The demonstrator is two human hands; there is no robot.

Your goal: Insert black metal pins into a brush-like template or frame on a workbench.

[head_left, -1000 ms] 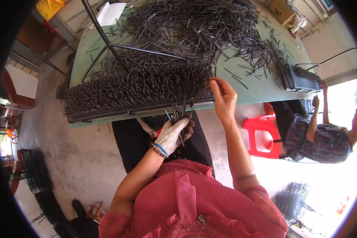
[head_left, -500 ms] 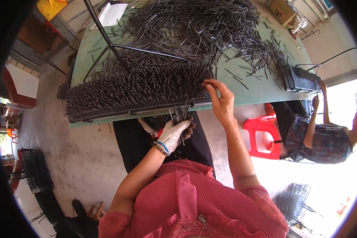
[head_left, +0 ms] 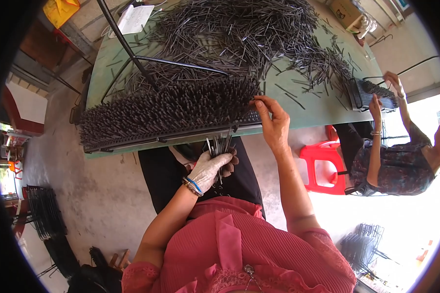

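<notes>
My left hand (head_left: 211,168), in a pale work glove, is closed round a bundle of thin dark strips (head_left: 219,144) below the table edge. My bare right hand (head_left: 274,121) has thumb and forefinger pinched at the right end of a long black perforated rack (head_left: 166,137). Whatever sits between those fingertips is too small to make out for certain. Dark strips (head_left: 171,105) stand upright and densely packed over most of the rack. Some bare holes show at its right end, near my right hand. A black metal frame (head_left: 127,49) rises from the rack's far side.
Loose dark strips (head_left: 239,34) lie heaped across the green table (head_left: 298,110). At the right, a co-worker's hands (head_left: 393,88) are at a smaller rack (head_left: 371,97). A red plastic stool (head_left: 322,166) stands on the floor between us. Black metal racks (head_left: 44,210) are stacked at the left.
My left hand has shifted slightly left with the bundle. My right hand stays pinched at the rack's right end. The co-worker's hands have risen above the smaller rack.
</notes>
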